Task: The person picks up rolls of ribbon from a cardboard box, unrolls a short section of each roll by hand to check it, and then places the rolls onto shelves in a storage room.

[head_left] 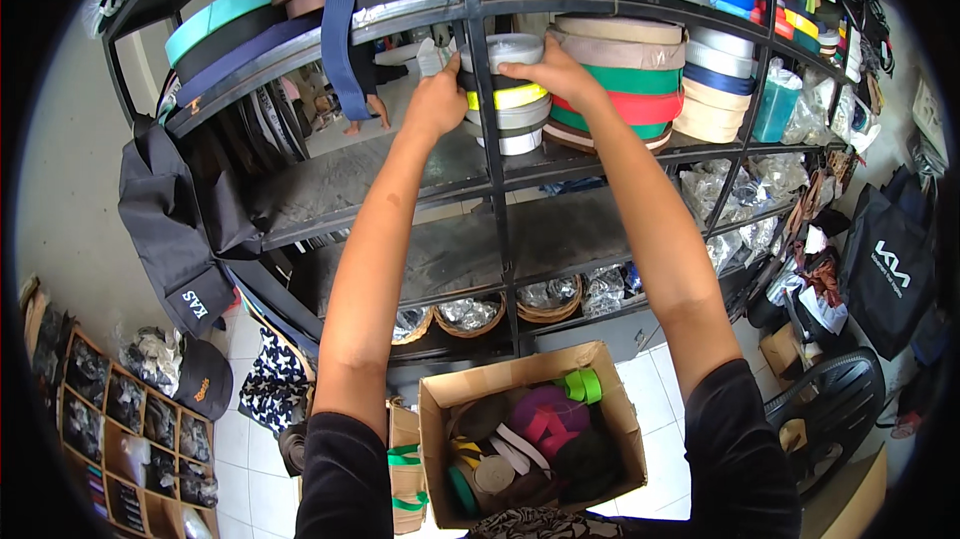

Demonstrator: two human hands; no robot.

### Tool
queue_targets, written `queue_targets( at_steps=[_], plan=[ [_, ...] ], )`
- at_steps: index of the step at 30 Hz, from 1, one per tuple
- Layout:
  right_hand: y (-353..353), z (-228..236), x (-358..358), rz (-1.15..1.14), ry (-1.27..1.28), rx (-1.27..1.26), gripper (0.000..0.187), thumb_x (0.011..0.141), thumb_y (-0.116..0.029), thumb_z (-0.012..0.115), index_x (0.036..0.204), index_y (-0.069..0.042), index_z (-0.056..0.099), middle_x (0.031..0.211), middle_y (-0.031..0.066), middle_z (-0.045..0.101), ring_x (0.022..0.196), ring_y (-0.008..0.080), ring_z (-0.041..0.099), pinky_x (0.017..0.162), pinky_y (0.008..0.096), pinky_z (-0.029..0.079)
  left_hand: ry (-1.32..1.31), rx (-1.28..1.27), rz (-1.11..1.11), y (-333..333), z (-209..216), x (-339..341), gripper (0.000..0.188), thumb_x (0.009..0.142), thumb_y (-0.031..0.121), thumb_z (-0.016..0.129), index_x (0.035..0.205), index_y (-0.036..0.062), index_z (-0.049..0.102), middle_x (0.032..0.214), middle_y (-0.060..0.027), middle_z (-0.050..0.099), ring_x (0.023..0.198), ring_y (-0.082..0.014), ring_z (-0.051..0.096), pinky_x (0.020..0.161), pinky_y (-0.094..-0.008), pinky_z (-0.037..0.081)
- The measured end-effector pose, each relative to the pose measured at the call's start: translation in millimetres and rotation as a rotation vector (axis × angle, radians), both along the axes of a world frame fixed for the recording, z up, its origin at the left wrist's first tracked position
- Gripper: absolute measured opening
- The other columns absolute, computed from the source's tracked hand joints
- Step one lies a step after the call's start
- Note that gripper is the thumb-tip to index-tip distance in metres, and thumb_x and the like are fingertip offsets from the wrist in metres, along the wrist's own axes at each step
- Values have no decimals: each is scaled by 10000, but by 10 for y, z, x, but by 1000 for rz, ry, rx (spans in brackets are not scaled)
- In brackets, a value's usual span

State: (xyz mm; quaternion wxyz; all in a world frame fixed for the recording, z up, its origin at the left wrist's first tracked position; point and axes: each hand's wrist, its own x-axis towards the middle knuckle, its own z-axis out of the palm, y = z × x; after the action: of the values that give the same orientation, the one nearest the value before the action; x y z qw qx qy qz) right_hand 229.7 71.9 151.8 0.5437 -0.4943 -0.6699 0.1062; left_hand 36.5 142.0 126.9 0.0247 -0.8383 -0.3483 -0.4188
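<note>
A stack of webbing rolls stands on the shelf behind a black upright post. Its top roll of light grey webbing (518, 51) sits between my two hands. My right hand (560, 77) grips that roll's right side, thumb across its front and fingers behind. At its left side, next to the post, my left hand (437, 104) is closed on the roll's edge, its fingers partly hidden. Below lie black, neon yellow webbing (522, 97), grey and white rolls. Directly right rises a wider stack with a green webbing roll (630, 81) and a red one.
Black metal shelf bars (380, 24) cross before the rolls. A blue strap (340, 39) hangs down at the left. Beneath my arms stands an open cardboard box (435, 419) with webbing rolls. Baskets (470, 327) fill the low shelf; a black chair (850, 399) is at right.
</note>
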Motion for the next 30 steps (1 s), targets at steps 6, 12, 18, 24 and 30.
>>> queue_targets(
  at_steps=[6,12,18,24,30],
  plan=[
    [-322,-552,414,-383,42,209,813,702,-356,788,1281,101,445,1233,255,560,1138,322,558,972,347,424,-294,113,-121,-443,-390,-4,509,809,116,521,1309,31,484,904,-303,618,843,-428,628,793,-471,489],
    [-1416,-2056,212,-21,433,-246,514,859,-267,647,1273,3,508,1151,99,638,1093,167,584,887,276,451,-454,-269,-236,-1325,-1929,-1028,329,903,80,525,1218,-13,556,1099,-154,657,907,-173,623,819,-265,469],
    [-2666,-4215,-635,241,181,-1099,373,853,-319,643,1112,-50,630,987,70,679,921,164,631,804,311,481,-2,-1046,86,-2663,-3946,-1877,258,911,156,543,1099,5,636,940,-140,694,829,-171,657,745,-294,496],
    [-3301,-5034,-1452,329,30,-1100,351,744,-170,675,1051,-2,648,1013,168,672,936,277,645,861,362,493,64,-1149,195,-3655,-4854,-2037,325,797,146,640,1096,20,612,952,-208,666,907,-373,639,782,-409,505],
    [-3473,-5181,-1689,429,-547,-970,506,664,-94,678,1166,-110,617,1126,108,611,1094,312,535,942,403,451,82,-1054,228,-3723,-4940,-1926,357,772,155,647,1084,-7,587,1029,-229,620,967,-394,602,828,-447,494]
  ],
)
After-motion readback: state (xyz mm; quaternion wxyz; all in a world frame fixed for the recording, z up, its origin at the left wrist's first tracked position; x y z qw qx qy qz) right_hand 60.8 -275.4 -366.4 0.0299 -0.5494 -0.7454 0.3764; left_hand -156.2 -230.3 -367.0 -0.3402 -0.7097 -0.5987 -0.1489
